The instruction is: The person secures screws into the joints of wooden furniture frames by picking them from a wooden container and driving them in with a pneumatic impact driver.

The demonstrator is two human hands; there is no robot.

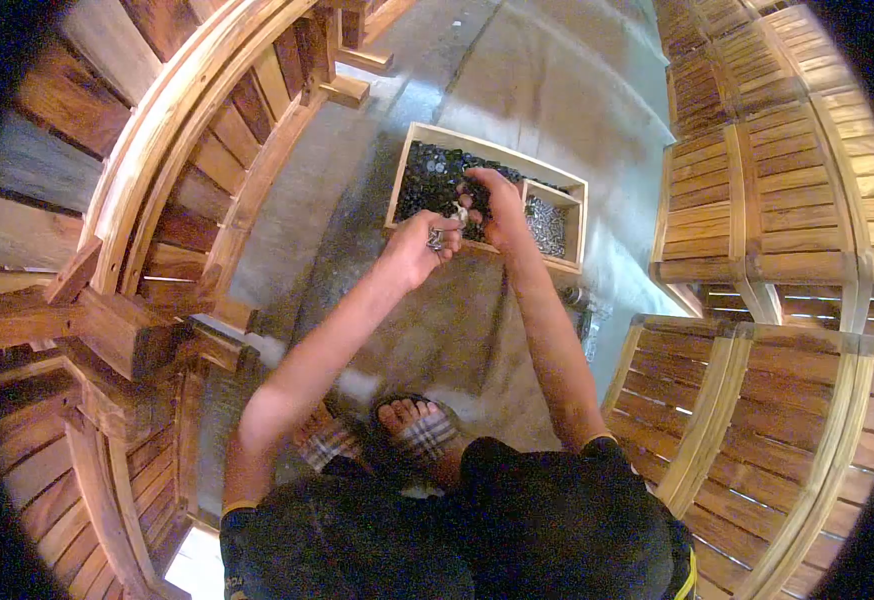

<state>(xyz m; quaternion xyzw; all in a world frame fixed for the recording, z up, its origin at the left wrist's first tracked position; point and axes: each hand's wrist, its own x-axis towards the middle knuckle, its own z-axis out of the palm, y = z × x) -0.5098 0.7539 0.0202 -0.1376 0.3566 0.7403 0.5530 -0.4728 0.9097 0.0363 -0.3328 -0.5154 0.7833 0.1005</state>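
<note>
— Concrete floor (557, 80) lies under us, slatted wood all round. Where's the box?

— Box (412, 150) sits frame centre. Our left hand (419, 245) pinches small metal parts (441, 236); our right hand (497, 205), fingers curled, reaches the black pieces (432, 180).

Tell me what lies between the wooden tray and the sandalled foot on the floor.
In the head view, only grey sheeting covers the floor between the wooden tray and the sandalled foot; no object lies on that stretch, though the forearms cross above it.

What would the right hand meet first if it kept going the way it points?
Probably the dark small parts in the wooden box; the right hand reaches into that compartment, though depth is unclear.
</note>
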